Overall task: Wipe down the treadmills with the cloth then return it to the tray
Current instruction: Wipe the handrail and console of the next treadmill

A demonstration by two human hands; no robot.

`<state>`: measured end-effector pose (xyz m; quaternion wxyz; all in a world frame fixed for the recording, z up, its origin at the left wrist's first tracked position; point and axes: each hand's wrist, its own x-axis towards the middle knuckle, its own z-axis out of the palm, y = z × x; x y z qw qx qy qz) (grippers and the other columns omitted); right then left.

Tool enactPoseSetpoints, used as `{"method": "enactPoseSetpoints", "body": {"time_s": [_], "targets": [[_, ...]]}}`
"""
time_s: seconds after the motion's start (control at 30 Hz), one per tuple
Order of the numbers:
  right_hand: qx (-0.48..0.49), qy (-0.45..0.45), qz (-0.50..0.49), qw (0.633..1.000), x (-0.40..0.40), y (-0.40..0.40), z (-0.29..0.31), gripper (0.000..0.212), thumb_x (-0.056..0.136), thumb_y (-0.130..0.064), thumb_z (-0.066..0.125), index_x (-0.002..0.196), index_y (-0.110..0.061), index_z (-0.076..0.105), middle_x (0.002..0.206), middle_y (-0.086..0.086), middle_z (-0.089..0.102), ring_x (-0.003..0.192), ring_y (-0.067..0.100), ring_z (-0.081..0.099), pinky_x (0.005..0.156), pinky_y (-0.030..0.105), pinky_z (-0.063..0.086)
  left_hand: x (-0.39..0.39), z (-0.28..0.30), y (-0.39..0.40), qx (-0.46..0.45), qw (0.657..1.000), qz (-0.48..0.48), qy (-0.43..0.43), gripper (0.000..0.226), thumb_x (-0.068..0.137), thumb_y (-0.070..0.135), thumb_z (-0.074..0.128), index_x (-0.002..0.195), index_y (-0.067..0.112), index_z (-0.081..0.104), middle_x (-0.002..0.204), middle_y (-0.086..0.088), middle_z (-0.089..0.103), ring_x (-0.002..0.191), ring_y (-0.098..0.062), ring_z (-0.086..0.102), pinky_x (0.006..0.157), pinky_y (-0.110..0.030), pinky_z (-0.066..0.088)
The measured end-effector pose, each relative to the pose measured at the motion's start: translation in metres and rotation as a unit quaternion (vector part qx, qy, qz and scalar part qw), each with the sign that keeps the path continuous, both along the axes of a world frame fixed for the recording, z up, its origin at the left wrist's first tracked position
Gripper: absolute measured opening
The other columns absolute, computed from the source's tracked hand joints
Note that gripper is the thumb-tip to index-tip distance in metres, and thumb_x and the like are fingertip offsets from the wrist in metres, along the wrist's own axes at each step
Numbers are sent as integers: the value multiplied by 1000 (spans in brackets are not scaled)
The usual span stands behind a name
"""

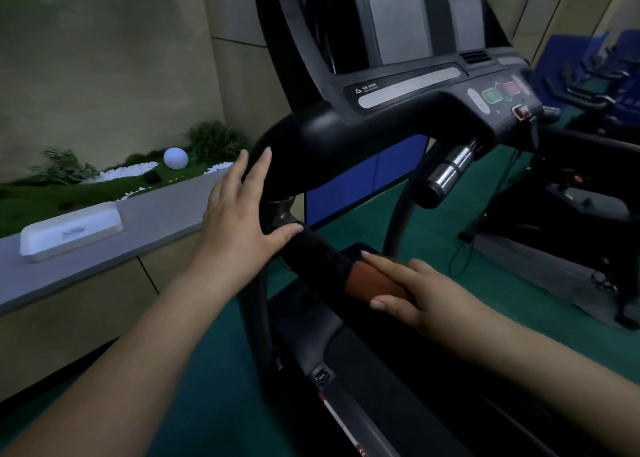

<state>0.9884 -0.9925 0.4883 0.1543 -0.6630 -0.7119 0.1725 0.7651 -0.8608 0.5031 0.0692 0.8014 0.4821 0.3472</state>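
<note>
Pressing the cloth [375,281] on the treadmill [346,134] handrail, right hand [420,295].

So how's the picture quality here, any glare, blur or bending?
Head view: dim overall; the console is soft with blur; bright glare on the chrome grip; wide-angle bending curves the ledge; left hand, right hand and cloth read fairly sharp.

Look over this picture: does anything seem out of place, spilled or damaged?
Nothing stands out. The brown cloth is wrapped on the treadmill handrail under the right hand; the white tray sits flat on the grey ledge.
</note>
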Motion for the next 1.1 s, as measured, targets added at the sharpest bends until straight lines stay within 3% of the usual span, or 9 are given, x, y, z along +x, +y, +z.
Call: {"method": "enactPoseSetpoints", "body": {"time_s": [0.17, 0.3, 0.43, 0.57, 0.63, 0.83, 1.1], "targets": [[-9, 9, -19, 1000, -26, 62, 1, 65, 90, -57, 43, 148, -44, 16, 110, 1, 42, 104, 21, 51, 85, 23, 35, 0, 3, 27, 19, 999, -44, -1, 105, 75, 38, 76, 147, 47, 1, 159, 6, 2, 144, -21, 15, 112, -43, 26], [-22, -4, -41, 999, -21, 51, 3, 63, 90, -55, 44, 146, -46, 17, 113, -4, 41, 106, 15, 50, 84, 19, 33, -6, -3, 42, 58, 995, -80, -16, 99, 77, 28, 75, 148, 44, 8, 158, 1, 10, 143, -22, 19, 110, -43, 33], [-9, -60, -56, 997, -33, 49, 9, 64, 90, -55, 44, 147, -43, 18, 112, -3, 41, 107, 15, 51, 78, 15, 31, -7, -10, 47, 72, 991, -104, -49, 95, 76, 24, 76, 148, 40, 16, 158, 1, 13, 143, -17, 18, 112, -29, 22], [26, -71, -52, 996, -60, 110, 3, 68, 88, -57, 48, 148, -33, 26, 121, 11, 46, 115, 32, 51, 100, 31, 40, -14, -16, 54, 95, 987, -123, -32, 98, 75, 22, 77, 149, 37, 14, 159, 0, 9, 142, -16, 17, 112, -21, 14], [17, -61, -65, 996, -68, 131, 3, 68, 88, -55, 51, 147, -30, 29, 122, 13, 47, 116, 33, 50, 101, 32, 39, -18, -19, 59, 107, 984, -137, -20, 101, 75, 18, 76, 149, 39, 10, 159, -1, 7, 142, -14, 17, 113, -20, 12], [-13, -23, -85, 996, -47, 80, 9, 60, 88, -54, 50, 143, -45, 28, 109, -2, 46, 107, 18, 53, 81, 18, 32, -24, -24, 63, 69, 982, -172, -33, 102, 79, 13, 72, 146, 48, 5, 160, 3, 1, 146, -12, 7, 111, -24, 15], [1, -24, -97, 995, -72, 138, 6, 57, 91, -51, 49, 144, -36, 33, 111, 9, 49, 108, 28, 53, 84, 22, 34, -26, -25, 69, 62, 980, -188, -22, 112, 74, 14, 77, 145, 52, -1, 160, 5, -7, 147, -17, 6, 110, -33, 24]]}}
